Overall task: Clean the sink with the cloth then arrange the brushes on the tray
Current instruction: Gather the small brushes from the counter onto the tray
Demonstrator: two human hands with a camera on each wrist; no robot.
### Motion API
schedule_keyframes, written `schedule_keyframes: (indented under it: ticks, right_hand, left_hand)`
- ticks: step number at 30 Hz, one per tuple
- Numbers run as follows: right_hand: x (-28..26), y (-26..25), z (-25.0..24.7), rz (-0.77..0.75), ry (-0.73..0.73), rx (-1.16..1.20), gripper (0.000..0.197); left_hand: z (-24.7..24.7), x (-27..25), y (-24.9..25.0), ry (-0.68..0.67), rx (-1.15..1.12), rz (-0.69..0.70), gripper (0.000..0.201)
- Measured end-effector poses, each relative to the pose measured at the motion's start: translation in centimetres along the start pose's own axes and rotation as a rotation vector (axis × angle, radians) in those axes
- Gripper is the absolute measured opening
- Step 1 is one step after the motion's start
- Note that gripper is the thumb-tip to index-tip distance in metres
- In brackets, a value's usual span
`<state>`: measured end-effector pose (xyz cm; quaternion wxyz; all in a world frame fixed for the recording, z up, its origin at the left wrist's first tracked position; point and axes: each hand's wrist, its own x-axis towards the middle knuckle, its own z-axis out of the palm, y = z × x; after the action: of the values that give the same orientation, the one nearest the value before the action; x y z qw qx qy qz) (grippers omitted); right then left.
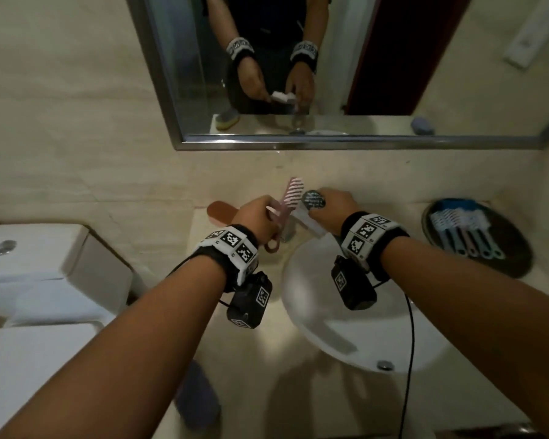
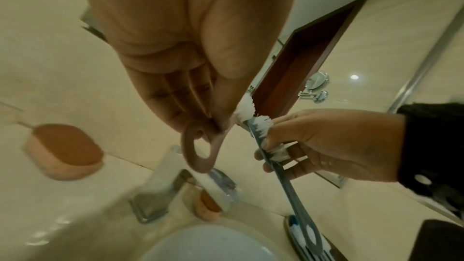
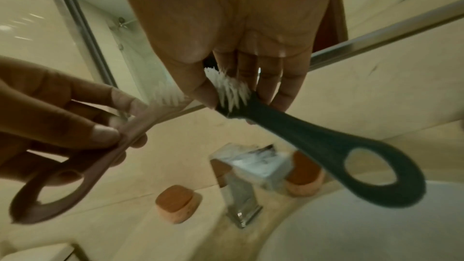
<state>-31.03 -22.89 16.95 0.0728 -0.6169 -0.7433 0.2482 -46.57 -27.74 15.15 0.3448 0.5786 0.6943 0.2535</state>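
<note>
Left hand (image 1: pixel 256 213) pinching a pink brush (image 1: pixel 66 202) low on its flat stem, bristle head up toward the mirror (image 1: pixel 330 68), looped handle end hanging down; right hand (image 1: pixel 335 205) curled round the bristle head of a dark grey brush (image 3: pixel 314 144), its oval-holed handle dangling over the sink (image 1: pixel 330 315); both lifted clear of the table above the tap (image 3: pixel 241 178) at the back edge, probably gathered as a pair for carrying across to the tray (image 1: pixel 517 251); held by head and neck likely so the handles can be laid down first, matching the row; tray dark, round and shallow, at the table's back right corner, already carrying several pastel brushes (image 1: pixel 466 231) side by side, heads toward the wall; brushes of smooth moulded plastic, thin and slightly flexible by the look, with stiff white tufted bristles; sink white, glossy, round; tap square-edged chrome; a tan sponge-like pad (image 1: pixel 222 213) left of the tap; no cloth clearly visible
</note>
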Motion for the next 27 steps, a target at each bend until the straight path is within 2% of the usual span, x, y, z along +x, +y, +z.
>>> schedule_keyframes:
  ticks: [4,9,14,17,21,27]
  right_hand:
    - [-2.8,8.0,-3.9,0.055,0.054,0.052,0.03]
    - [-7.0,19.9,-8.5,0.146,0.135,0.08,0.041]
    - [-10.3,29.0,-12.4,0.203,0.151,0.043,0.046]
    - [-10.2,33.2,-13.8,0.262,0.135,0.064,0.044]
    - [-9.8,37.0,-14.1,0.339,0.151,0.162,0.047]
    - [-6.4,40.7,-14.8,0.411,0.217,0.155,0.037]
  left_hand:
    - [7.0,-0.9,5.4,0.008,-0.031,0.069,0.027]
    - [18.0,-2.6,12.8,-0.109,-0.097,0.056,0.046]
    - [25.3,-3.5,19.1,-0.207,-0.075,0.107,0.061]
    - [28.0,-3.0,21.4,-0.241,-0.037,0.114,0.061]
    - [30.9,-1.0,22.8,-0.278,-0.087,0.05,0.056]
    - [34.9,4.7,23.8,-0.322,-0.09,0.042,0.038]
